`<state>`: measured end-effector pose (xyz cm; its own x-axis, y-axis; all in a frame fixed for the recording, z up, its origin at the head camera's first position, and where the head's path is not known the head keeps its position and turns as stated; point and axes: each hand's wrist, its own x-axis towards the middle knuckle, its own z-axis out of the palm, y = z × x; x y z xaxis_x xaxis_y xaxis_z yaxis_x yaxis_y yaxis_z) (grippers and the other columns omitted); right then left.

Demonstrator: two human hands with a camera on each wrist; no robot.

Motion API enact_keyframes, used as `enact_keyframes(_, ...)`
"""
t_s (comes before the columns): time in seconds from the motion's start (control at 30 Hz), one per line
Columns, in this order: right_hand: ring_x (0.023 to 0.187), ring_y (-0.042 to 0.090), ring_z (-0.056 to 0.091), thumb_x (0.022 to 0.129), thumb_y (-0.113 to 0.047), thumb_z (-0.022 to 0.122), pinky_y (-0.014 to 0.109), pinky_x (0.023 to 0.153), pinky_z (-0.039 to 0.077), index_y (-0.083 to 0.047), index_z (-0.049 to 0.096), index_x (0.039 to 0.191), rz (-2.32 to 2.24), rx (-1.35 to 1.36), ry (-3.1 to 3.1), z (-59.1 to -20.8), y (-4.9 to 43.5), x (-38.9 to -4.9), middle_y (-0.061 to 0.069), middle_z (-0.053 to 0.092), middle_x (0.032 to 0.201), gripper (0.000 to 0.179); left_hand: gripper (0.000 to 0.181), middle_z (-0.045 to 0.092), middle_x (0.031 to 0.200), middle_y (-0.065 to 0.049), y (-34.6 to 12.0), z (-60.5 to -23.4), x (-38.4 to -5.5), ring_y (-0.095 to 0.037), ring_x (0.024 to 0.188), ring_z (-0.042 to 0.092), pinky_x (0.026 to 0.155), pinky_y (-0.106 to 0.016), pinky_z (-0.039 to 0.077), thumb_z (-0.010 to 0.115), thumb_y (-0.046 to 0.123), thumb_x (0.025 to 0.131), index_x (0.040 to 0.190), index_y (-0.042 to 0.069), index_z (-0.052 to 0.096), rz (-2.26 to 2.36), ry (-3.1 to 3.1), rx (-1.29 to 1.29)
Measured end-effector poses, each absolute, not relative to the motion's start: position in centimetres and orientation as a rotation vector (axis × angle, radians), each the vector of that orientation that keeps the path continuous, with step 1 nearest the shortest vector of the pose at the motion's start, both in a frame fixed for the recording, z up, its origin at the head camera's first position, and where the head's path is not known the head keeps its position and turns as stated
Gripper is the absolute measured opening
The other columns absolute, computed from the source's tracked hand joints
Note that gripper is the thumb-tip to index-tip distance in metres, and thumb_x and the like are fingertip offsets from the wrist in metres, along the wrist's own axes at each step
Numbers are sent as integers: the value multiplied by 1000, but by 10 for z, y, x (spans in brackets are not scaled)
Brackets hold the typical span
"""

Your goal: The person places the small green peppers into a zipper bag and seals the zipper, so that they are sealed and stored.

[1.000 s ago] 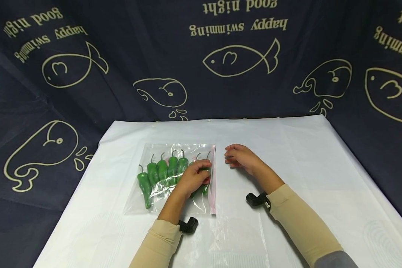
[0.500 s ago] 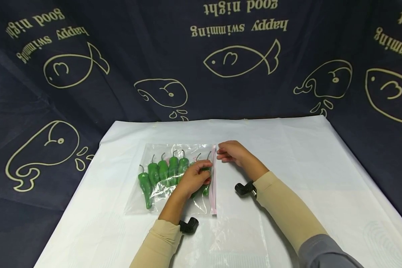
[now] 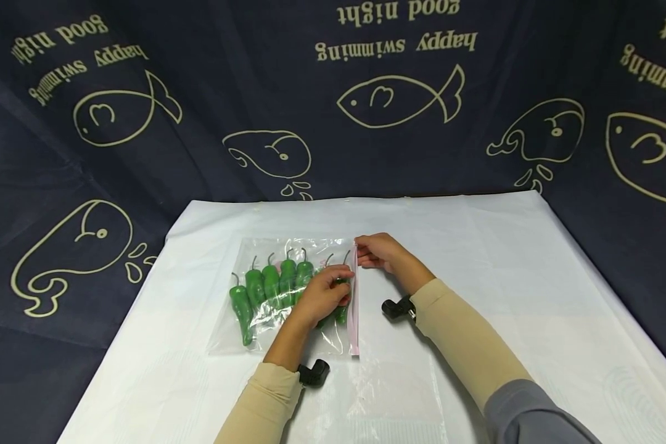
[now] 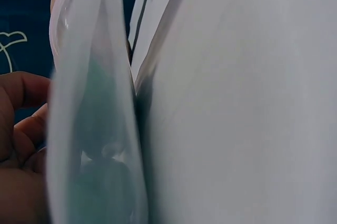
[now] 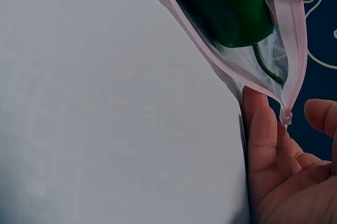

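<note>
Several green peppers (image 3: 271, 282) lie inside a clear zip bag (image 3: 227, 339) with a pink band (image 3: 353, 327) along its right edge. My left hand (image 3: 319, 296) rests over the bag's right side, its bent fingers against the film near the band and hiding part of the peppers. At the bag's far right corner is my right hand (image 3: 380, 251). In the right wrist view, its fingers (image 5: 263, 129) lie under the corner by a small slider (image 5: 286, 117), with the thumb held apart. The pink edges stand apart there, a pepper (image 5: 226, 8) showing between them.
A white cloth (image 3: 477, 259) covers the table. A clear plastic sheet (image 3: 394, 394) lies flat in front of the bag, between the forearms. Behind the table hangs a dark blue curtain (image 3: 288, 74) printed with fish and whales.
My right hand has moved left, from beside the bag to its far right corner. My left hand and the peppers have stayed almost still.
</note>
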<state>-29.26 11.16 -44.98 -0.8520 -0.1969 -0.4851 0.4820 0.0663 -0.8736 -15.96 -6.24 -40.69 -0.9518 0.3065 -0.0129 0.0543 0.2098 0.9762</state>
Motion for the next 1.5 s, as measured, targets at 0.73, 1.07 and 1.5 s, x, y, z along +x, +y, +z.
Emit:
enact_keyframes(0.73, 58, 8, 62, 98, -11, 60, 19, 55, 54, 0, 61, 112, -1846, 261, 1861, -455, 113, -295, 4, 65, 77, 18, 41, 52, 138, -18, -58, -408, -195, -32, 128, 49, 107, -43, 39, 59, 19, 92, 124, -5, 65, 839, 2572, 741)
enact_keyframes(1.07, 59, 8, 63, 98, -9, 58, 19, 57, 55, 3, 61, 115, -1891, 204, 1847, -454, 115, -293, 6, 65, 79, 21, 42, 65, 126, -12, -64, -364, -250, -26, 114, 60, 100, -38, 47, 57, 19, 94, 131, 0, 62, 611, 2572, 713)
enact_keyframes(1.5, 60, 8, 62, 98, -9, 59, 20, 59, 56, 3, 62, 114, -1888, 193, 1881, -455, 115, -291, 5, 65, 79, 20, 36, 63, 123, -12, -53, -382, -311, -27, 117, 57, 102, -38, 45, 57, 16, 95, 127, 4, 66, 109, 2855, 879)
